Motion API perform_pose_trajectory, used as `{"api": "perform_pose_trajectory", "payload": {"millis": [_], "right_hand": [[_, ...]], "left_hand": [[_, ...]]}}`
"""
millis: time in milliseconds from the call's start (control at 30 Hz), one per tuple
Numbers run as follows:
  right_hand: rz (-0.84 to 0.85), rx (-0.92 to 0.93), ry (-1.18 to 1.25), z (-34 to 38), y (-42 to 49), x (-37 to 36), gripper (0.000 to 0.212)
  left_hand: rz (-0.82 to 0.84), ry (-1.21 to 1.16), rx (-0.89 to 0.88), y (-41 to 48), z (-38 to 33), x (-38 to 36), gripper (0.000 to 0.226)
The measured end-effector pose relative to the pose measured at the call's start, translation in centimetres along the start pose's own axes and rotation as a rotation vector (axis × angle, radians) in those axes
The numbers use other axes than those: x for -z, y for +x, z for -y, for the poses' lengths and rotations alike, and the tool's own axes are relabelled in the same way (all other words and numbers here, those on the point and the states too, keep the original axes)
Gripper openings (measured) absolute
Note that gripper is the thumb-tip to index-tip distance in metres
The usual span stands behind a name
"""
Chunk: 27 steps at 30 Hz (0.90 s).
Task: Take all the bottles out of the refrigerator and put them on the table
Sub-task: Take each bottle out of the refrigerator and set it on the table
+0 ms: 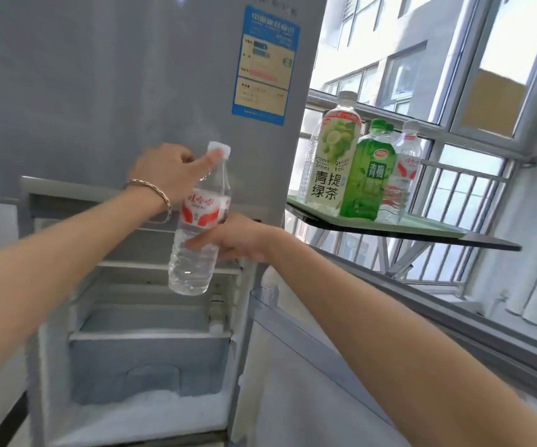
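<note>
Left of the table [422, 234], left hand [167, 175] pinches the upright bottle [192, 272] by its neck; right hand [238, 241], nearer, grips its body.

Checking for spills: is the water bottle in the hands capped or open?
Capped. The white cap sits on the water bottle; the left hand holds its neck, the right hand its body.

Clear red-labelled bottle [201, 211] before open refrigerator [115, 91]
</note>
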State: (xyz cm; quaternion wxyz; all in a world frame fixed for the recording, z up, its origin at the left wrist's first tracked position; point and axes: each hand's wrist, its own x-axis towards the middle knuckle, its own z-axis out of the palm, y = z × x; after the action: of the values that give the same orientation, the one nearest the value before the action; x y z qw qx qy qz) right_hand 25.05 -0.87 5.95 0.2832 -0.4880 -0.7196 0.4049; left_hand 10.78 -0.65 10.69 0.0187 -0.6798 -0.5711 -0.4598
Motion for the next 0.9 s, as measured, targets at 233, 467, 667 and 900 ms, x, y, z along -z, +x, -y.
{"api": "perform_pose_trajectory", "payload": {"millis": [233,467,667,900], "right_hand": [[-0.233,0.183,0.152,5.3,-6.2,12.5,0.044],[-0.369,0.333,0.364,0.9,-8.9,19.4,0.026],[-0.485,0.325,0.516,-3.8,-8.7,21.0,0.040],[-0.512,0.287,0.574,-5.3,-7.4,20.8,0.032]], "left_hand": [[0.144,-0.558,-0.016,0.4,-8.6,-1.4,0.032],[0.340,-0.954,-0.017,-0.8,-16.1,-5.3,0.036],[0.432,-0.850,-0.100,-2.0,-17.3,-9.7,0.044],[0.405,-0.725,-0.143,-1.6,-16.8,-11.3,0.046]]}}
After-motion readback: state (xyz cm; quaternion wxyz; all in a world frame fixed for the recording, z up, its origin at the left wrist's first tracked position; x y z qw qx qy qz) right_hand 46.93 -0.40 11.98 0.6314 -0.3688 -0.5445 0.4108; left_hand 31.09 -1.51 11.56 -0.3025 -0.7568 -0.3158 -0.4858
